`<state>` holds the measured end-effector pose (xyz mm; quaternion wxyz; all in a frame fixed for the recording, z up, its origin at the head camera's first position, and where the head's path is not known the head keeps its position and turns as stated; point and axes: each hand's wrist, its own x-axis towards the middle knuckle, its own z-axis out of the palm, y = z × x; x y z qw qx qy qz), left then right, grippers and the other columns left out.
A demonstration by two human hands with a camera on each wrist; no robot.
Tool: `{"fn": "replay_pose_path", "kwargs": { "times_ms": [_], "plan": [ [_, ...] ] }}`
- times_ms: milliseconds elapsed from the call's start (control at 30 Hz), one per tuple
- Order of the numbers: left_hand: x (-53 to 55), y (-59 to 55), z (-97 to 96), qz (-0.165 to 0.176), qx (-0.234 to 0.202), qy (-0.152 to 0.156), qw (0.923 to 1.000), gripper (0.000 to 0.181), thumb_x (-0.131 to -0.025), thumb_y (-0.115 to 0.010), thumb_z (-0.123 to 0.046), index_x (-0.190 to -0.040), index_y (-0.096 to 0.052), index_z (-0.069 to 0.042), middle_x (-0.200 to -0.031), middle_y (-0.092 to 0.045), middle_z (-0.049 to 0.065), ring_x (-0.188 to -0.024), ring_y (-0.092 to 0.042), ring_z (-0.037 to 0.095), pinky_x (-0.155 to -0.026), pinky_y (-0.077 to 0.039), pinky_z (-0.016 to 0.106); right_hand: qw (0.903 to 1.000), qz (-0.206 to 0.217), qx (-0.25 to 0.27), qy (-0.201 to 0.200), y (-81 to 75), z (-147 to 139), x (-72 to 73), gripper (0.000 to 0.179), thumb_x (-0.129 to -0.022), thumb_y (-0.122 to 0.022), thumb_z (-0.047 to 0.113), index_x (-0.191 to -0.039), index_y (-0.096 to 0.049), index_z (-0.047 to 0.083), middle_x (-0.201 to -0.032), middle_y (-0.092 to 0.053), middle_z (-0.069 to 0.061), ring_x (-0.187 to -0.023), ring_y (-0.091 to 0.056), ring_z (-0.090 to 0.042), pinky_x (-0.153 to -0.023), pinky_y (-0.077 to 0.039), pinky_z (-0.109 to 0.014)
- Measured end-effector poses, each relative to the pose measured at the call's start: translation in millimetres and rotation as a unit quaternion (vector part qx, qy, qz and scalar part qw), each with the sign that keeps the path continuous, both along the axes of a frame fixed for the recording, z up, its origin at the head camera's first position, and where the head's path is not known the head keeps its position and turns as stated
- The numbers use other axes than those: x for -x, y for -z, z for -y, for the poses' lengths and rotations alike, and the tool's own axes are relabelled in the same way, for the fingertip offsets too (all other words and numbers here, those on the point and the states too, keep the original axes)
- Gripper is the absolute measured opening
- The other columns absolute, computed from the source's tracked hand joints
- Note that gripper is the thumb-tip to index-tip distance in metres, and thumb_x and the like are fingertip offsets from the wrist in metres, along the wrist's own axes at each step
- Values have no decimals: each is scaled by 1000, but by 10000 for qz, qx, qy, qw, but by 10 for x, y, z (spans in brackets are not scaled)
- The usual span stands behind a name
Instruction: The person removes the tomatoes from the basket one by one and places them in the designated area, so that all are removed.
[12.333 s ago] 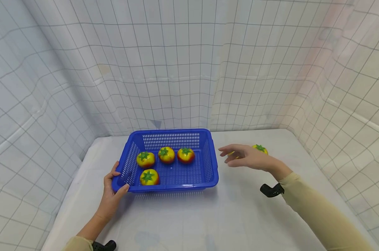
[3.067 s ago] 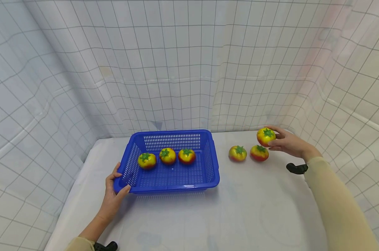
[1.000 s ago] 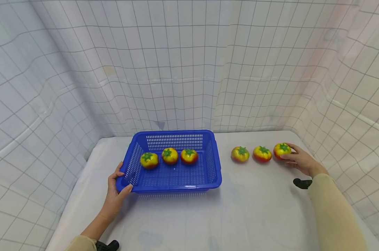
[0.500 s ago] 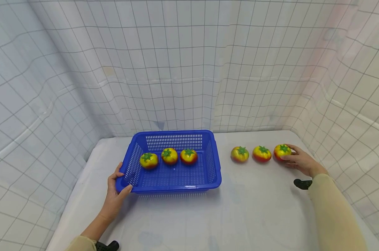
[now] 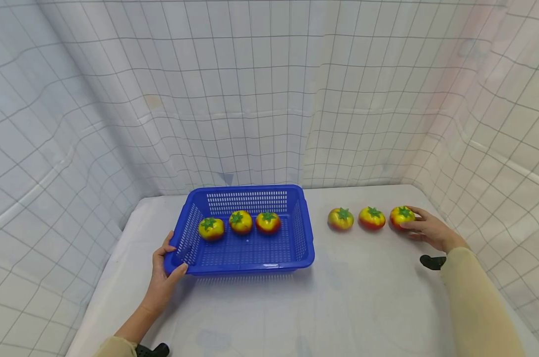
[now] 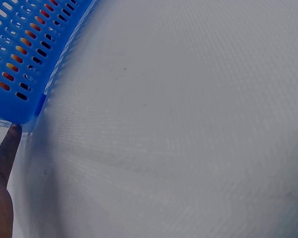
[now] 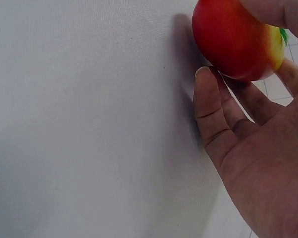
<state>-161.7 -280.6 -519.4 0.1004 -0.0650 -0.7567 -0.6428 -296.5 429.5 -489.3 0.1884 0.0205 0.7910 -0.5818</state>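
A blue slotted plastic basket (image 5: 269, 267) stands on the table, with a row of three red-and-yellow tomatoes with green leafy tops inside, among them this one (image 5: 240, 222). My left hand (image 5: 159, 282) grips its near left corner, thumb on the front rim and fingers over the left side. In the left wrist view the thumb (image 6: 7, 148) touches the corner. To the basket's right, three more tomatoes form a row on the table. My right hand (image 5: 430, 230) pinches the rightmost tomato (image 5: 400, 218) between thumb and fingers. In the right wrist view that tomato (image 7: 236, 42) is close to the white surface.
The left tomato (image 5: 340, 219) and middle tomato (image 5: 372, 218) of the outer row sit between basket and right hand. A white cloth covers the table (image 5: 340, 307). White grid-patterned curtains (image 5: 260, 99) hang behind and at both sides.
The tomato at the basket's front left has been taken out. My right hand has lowered a tomato from behind the row to its right end; in the last second it barely moves. My left hand stays put.
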Motion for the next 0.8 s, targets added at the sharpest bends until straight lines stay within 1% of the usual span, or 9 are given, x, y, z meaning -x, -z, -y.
{"fn": "replay_pose_path", "kwargs": {
  "times_ms": [133,367,633,800],
  "plan": [
    [-7,-7,-4,19,29,-28,10000,46,-100,-53,-3,-133,-26,-20,-171,-2,-8,-154,-2,38,-99,-36,7,10000,19,-20,-5,-7,-7,-8,91,-102,-63,26,-162,2,6,-159,-8,-35,-130,-39,-38,-91,-51,-24],
    [-7,-7,-7,16,-40,-16,10000,46,-100,-53,-2,-132,-26,-19,-171,-3,-7,-154,-2,38,-99,-36,7,9999,70,-102,-24,-25,5,-27,92,-102,-64,27,-162,3,6,-160,-6,-35,-126,-41,-34,-91,-51,-25],
    [-2,12,-2,-19,-156,36,9999,46,-100,-53,-1,-133,-26,-18,-171,-2,-7,-154,-3,37,-99,-37,8,9999,127,-115,15,-45,17,-44,93,-102,-64,27,-162,4,7,-160,-3,-36,-131,-37,-40,-91,-51,-24],
    [3,18,3,-27,-96,22,9999,46,-100,-53,-1,-133,-25,-18,-171,-2,-8,-154,-3,37,-99,-37,8,9999,108,-113,-7,-57,23,-52,93,-101,-65,26,-162,2,7,-160,-5,-36,-127,-41,-37,-91,-51,-25]
  ]
}}
